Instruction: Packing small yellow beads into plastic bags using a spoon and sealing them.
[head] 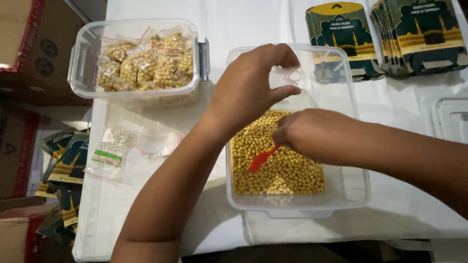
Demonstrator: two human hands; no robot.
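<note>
A clear plastic tub holds a heap of small yellow dried peas. My right hand grips a small red scoop whose tip lies on the peas. Just above, my left hand pinches a small clear zip bag with a red seal line, holding it over the tub's far half.
A second clear tub at far left holds several filled bags of peas. Empty small bags lie on the white cloth before it. Dark green and gold card packs are stacked at far right. Cardboard boxes stand at the left edge.
</note>
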